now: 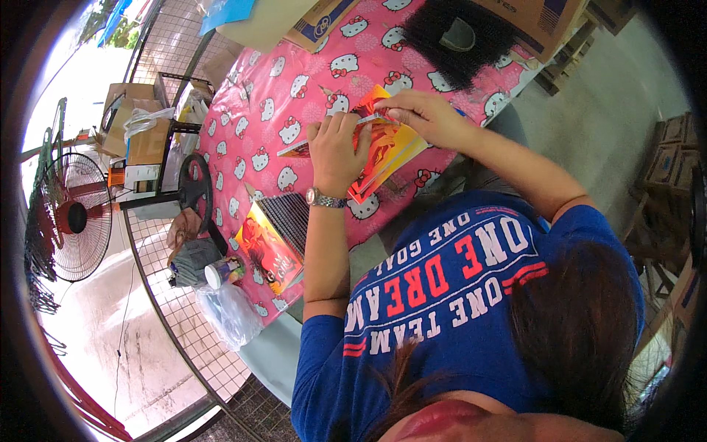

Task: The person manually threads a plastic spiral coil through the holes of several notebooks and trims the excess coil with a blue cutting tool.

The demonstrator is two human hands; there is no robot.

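Observation:
A yellow, orange and red illustrated notebook point(390, 153) is tilted up off the pink table, its layers fanned apart. My left hand point(337, 151), with a metal watch at the wrist, is closed over a raised, thin edge of it. My right hand point(427, 116) pinches the notebook's upper edge near the middle; what lies between those fingertips is too small to make out. Left of my left forearm rests a stack of similar notebooks point(266, 247), with a row of black ribbed bindings point(286, 214) along its far side.
A pink cartoon-cat cloth point(258, 132) covers the table. At the far right lies a heap of black coil-like strips point(434, 44) with a grey curved piece point(458, 35), beside cardboard boxes point(541, 22). A jar point(221, 272), a plastic bag point(230, 313) and a fan point(77, 217) are at left.

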